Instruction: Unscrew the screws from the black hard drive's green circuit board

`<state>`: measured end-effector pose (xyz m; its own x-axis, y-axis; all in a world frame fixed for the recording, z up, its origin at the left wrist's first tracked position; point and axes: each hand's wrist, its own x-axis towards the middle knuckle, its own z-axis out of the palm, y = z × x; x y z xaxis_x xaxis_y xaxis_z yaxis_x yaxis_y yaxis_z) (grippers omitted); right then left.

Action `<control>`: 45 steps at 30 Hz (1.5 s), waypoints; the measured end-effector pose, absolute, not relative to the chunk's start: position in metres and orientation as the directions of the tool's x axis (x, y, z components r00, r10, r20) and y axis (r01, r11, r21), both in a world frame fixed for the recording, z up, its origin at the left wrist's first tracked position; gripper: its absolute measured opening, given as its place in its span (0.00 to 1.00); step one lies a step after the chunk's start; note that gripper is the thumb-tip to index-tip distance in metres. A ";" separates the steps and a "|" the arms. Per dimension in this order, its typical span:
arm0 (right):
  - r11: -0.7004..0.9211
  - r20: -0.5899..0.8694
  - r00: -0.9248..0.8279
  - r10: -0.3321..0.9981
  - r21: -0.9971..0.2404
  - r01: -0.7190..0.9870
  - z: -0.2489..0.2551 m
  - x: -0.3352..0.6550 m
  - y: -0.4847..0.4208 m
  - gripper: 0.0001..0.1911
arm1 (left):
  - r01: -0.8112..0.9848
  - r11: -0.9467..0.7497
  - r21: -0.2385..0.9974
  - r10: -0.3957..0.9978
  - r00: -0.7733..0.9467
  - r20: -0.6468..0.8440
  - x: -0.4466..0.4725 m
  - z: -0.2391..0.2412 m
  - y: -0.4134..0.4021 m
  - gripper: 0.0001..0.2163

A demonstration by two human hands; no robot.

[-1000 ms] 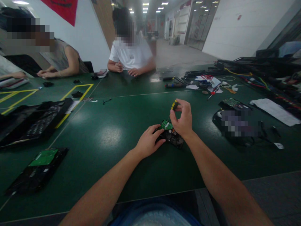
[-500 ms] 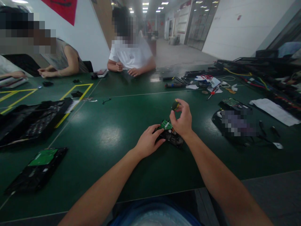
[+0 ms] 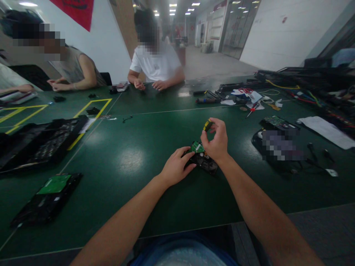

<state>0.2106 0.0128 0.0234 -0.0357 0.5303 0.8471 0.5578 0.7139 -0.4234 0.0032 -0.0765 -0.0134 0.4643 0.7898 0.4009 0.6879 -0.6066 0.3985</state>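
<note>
A small black device point(image 3: 206, 164) with a green circuit board point(image 3: 197, 147) at its far end lies on the green table in front of me. My left hand point(image 3: 177, 166) rests at its left side, thumb and fingers apart along its edge, steadying it. Above the board, my right hand point(image 3: 217, 142) grips a screwdriver by its yellow and dark handle point(image 3: 207, 125) between thumb and fingers. The screwdriver stands roughly upright over the device. Its shaft and tip are hidden or too thin to make out.
A second black unit with a green board point(image 3: 54, 184) lies at the near left, below a long black casing point(image 3: 55, 144). On the right sit a black device point(image 3: 273, 122), a white cloth point(image 3: 327, 129) and a red-handled screwdriver point(image 3: 252, 109). Two people sit across the green table point(image 3: 130, 207).
The yellow-and-dark handle has turned in my right fingers and shows more yellow. My left hand keeps its place on the device. The view has shifted slightly.
</note>
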 end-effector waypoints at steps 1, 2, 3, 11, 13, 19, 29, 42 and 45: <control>0.712 0.852 -0.027 0.523 -0.419 0.563 0.024 0.210 0.013 0.31 | 0.687 -0.607 0.400 0.789 0.463 0.403 0.003 -0.014 -0.076 0.22; 0.713 0.858 -0.024 0.513 -0.412 0.567 0.024 0.210 0.013 0.31 | 0.686 -0.607 0.400 0.789 0.462 0.404 0.003 -0.014 -0.076 0.22; 0.716 0.863 -0.024 0.504 -0.403 0.570 0.025 0.210 0.012 0.31 | 0.686 -0.608 0.400 0.789 0.463 0.405 0.003 -0.014 -0.076 0.22; 0.750 0.855 -0.051 0.516 -0.423 0.509 0.026 0.209 0.012 0.29 | 0.687 -0.606 0.400 0.790 0.464 0.400 0.003 -0.014 -0.076 0.22; 0.741 0.853 -0.041 0.521 -0.428 0.518 0.026 0.209 0.011 0.28 | 0.692 -0.605 0.393 0.791 0.467 0.396 0.003 -0.014 -0.077 0.22; 0.732 0.845 -0.090 0.527 -0.398 0.553 0.027 0.212 0.011 0.29 | 0.690 -0.613 0.385 0.784 0.473 0.402 0.002 -0.014 -0.076 0.22; 0.708 0.837 -0.050 0.545 -0.427 0.562 0.028 0.210 0.010 0.27 | 0.689 -0.607 0.396 0.790 0.469 0.395 0.003 -0.014 -0.076 0.22; 0.716 0.839 -0.068 0.540 -0.416 0.560 0.028 0.210 0.009 0.28 | 0.685 -0.608 0.401 0.790 0.472 0.392 0.003 -0.013 -0.076 0.22; 0.735 0.842 -0.075 0.534 -0.418 0.534 0.028 0.210 0.010 0.28 | 0.685 -0.608 0.401 0.790 0.470 0.394 0.003 -0.013 -0.077 0.22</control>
<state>0.2103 0.0099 0.0279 -0.0754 0.5336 0.8424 0.5342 0.7349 -0.4177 0.0035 -0.0768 -0.0131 0.4699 0.7899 0.3941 0.6854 -0.6078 0.4010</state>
